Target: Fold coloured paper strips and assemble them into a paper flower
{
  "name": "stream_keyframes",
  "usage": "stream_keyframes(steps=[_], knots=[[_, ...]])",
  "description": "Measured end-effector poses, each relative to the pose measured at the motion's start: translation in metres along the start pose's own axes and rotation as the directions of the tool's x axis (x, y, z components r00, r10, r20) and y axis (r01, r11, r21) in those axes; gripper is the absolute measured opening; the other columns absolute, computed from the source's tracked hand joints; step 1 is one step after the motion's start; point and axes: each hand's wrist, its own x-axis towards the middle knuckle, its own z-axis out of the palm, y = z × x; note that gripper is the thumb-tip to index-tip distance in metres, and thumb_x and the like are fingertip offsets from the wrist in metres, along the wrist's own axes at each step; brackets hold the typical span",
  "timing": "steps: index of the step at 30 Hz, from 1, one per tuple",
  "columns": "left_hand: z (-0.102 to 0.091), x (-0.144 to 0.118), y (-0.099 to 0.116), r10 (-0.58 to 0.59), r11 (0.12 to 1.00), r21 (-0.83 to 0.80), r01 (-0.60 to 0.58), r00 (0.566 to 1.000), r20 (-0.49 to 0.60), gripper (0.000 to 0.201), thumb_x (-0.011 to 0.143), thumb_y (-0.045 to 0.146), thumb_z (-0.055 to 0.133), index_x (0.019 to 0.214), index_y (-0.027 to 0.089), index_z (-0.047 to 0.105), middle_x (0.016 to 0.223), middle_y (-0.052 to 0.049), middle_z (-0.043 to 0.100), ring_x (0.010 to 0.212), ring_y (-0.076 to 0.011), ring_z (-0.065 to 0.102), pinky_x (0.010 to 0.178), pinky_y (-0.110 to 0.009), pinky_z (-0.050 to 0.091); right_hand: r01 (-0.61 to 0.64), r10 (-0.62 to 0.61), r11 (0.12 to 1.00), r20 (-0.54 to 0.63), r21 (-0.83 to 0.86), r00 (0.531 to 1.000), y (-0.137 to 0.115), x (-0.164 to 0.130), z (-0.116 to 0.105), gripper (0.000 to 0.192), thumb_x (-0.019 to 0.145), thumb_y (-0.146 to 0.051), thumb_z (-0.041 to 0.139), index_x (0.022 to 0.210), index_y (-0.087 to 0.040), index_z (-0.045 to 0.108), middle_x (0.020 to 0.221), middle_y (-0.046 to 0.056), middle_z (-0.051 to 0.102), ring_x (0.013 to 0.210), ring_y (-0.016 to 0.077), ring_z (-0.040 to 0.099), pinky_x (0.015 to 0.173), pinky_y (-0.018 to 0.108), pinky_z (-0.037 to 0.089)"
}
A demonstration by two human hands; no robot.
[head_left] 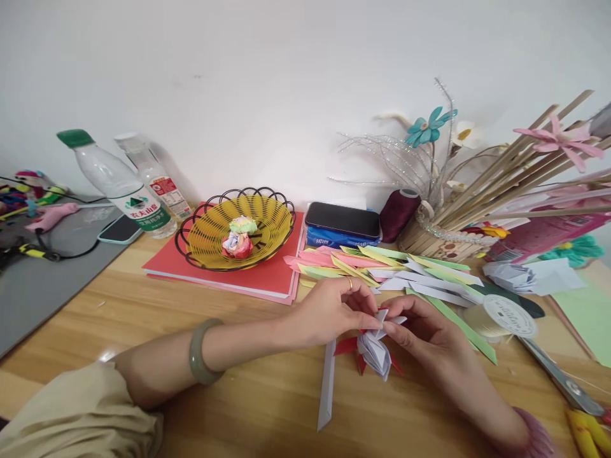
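Between my two hands is a folded paper piece (375, 356), made of white and red strips with pointed ends sticking out. My left hand (337, 312), with a ring on one finger, pinches its upper left part between thumb and forefinger. From the other side, my right hand (427, 331) closes thumb and fingers on its upper right part. A long folded white paper strip (326, 388) hangs down beside the piece, below my left hand. Just behind my hands lies a pile of folded paper strips (382, 264) in pink, yellow, green and white.
A yellow woven basket (205, 238) with two folded paper balls (237, 245) stands on red paper (162, 262). Bottles (143, 203) are at the left. A phone (342, 219) lies on a blue packet. Right are a thread spool (499, 316), scissors (563, 375) and a stick-filled holder (429, 242).
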Motion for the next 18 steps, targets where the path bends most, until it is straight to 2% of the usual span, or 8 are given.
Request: stream_keyframes(steps=[5,11,18], knots=[[-0.0001,0.0000,-0.0008,0.007,0.999,-0.053,-0.007,1.000,-0.013,0.019,0.060,0.014,0.067,0.072,0.014,0.052,0.064,0.003,0.054,0.059,-0.0069,0.051,0.059,-0.021,0.042,0.020,-0.020,1.000,-0.004,-0.001,1.000,-0.0019,-0.0004,0.0017,0.017,0.077,-0.037,0.058,0.079,-0.021,0.054,0.077,0.001,0.056,0.070,0.0144,0.054,0.063,0.025,0.045],[-0.0007,-0.0002,-0.0011,-0.004,0.999,-0.037,0.004,1.000,0.000,0.016,0.061,0.014,0.067,0.070,0.013,0.053,0.064,0.002,0.055,0.060,-0.0072,0.051,0.060,-0.021,0.042,0.037,-0.037,0.999,0.009,0.007,0.999,-0.0001,-0.0009,0.0013,0.013,0.078,-0.033,0.057,0.081,-0.022,0.053,0.079,0.000,0.055,0.071,0.0137,0.053,0.064,0.024,0.045],[-0.0022,-0.0012,0.0008,-0.015,1.000,-0.008,0.015,0.999,0.035,0.018,0.060,0.016,0.068,0.070,0.014,0.053,0.068,0.002,0.055,0.061,-0.0077,0.052,0.061,-0.022,0.043,0.045,-0.045,0.999,0.017,-0.021,0.999,-0.0019,-0.0016,0.0002,0.014,0.078,-0.033,0.057,0.074,-0.022,0.051,0.076,0.000,0.053,0.072,0.0134,0.052,0.064,0.023,0.044]])
